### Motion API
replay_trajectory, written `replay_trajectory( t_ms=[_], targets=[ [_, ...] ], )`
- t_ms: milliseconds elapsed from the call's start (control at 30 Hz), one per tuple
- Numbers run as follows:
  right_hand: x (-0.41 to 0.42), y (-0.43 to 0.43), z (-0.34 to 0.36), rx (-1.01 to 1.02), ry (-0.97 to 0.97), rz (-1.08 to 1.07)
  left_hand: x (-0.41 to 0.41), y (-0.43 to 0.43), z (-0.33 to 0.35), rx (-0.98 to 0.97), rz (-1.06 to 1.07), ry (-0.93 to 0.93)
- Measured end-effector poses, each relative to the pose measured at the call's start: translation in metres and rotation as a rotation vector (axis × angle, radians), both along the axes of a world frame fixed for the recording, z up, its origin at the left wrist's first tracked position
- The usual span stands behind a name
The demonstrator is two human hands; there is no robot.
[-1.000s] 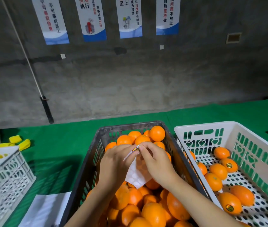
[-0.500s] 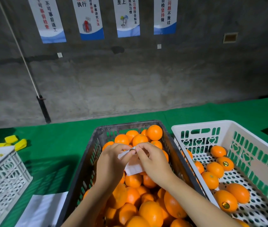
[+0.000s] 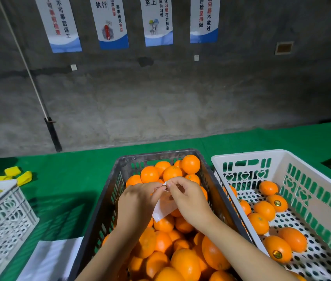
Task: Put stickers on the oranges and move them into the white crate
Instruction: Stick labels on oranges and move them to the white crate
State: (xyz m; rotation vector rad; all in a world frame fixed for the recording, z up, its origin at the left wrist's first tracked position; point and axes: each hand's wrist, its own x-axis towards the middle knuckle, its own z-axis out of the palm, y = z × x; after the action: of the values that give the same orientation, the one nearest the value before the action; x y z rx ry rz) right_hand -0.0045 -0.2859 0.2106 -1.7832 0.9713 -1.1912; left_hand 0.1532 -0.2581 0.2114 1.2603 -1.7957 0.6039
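Green table (image 3: pixel 63 199). Dark crate (image 3: pixel 107 201), heaped with oranges (image 3: pixel 186 262). White crate (image 3: pixel 278 155) just right of it, holding several stickered oranges (image 3: pixel 277 249). Left hand (image 3: pixel 138 203) and right hand (image 3: pixel 189 201), over the dark crate, fingertips pinching a white sticker sheet (image 3: pixel 163 209) together.

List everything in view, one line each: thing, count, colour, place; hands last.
dark crate: one, grey-black, centre of the table, heaped with oranges
unstickered oranges: many, orange, in the dark crate
white crate: one, white, right of the dark crate
stickered oranges: about nine, orange, some showing gold labels, in the white crate
sticker sheet: one, white, pinched between both hands
table cloth: green
lattice crate: one, white, far left
yellow pieces: several, left rear
wall posters: four, white and blue
left hand: over the dark crate
right hand: over the dark crate
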Motion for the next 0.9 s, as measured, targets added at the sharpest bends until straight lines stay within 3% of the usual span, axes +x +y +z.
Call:
replay_trajectory(
  t_ms=[233, 400, 467, 533, 633, 767, 900],
  targets=[
    [-0.001, -0.002, 0.005, 0.192, -0.182, 0.025, 0.001, 0.001, -0.002, -0.108, 0.066, -0.137],
    [0.000, -0.005, 0.002, 0.305, -0.210, 0.023, 0.000, 0.001, 0.003, -0.046, 0.030, -0.082],
    [-0.003, -0.006, 0.000, 0.196, -0.142, -0.082, -0.001, 0.003, 0.003, 0.052, 0.038, 0.029],
    [-0.007, -0.007, -0.002, -0.052, 0.089, -0.163, 0.000, 0.003, 0.003, 0.170, 0.042, 0.189],
    [-0.005, -0.005, -0.007, -0.255, 0.350, -0.101, 0.001, 0.003, 0.004, 0.235, 0.004, 0.343],
    [-0.002, -0.004, -0.006, -0.159, 0.194, -0.101, -0.001, 0.004, 0.009, 0.215, -0.109, 0.346],
    [-0.010, -0.007, -0.003, -0.173, 0.166, -0.350, -0.003, 0.005, 0.012, 0.124, -0.152, 0.481]
  ],
)
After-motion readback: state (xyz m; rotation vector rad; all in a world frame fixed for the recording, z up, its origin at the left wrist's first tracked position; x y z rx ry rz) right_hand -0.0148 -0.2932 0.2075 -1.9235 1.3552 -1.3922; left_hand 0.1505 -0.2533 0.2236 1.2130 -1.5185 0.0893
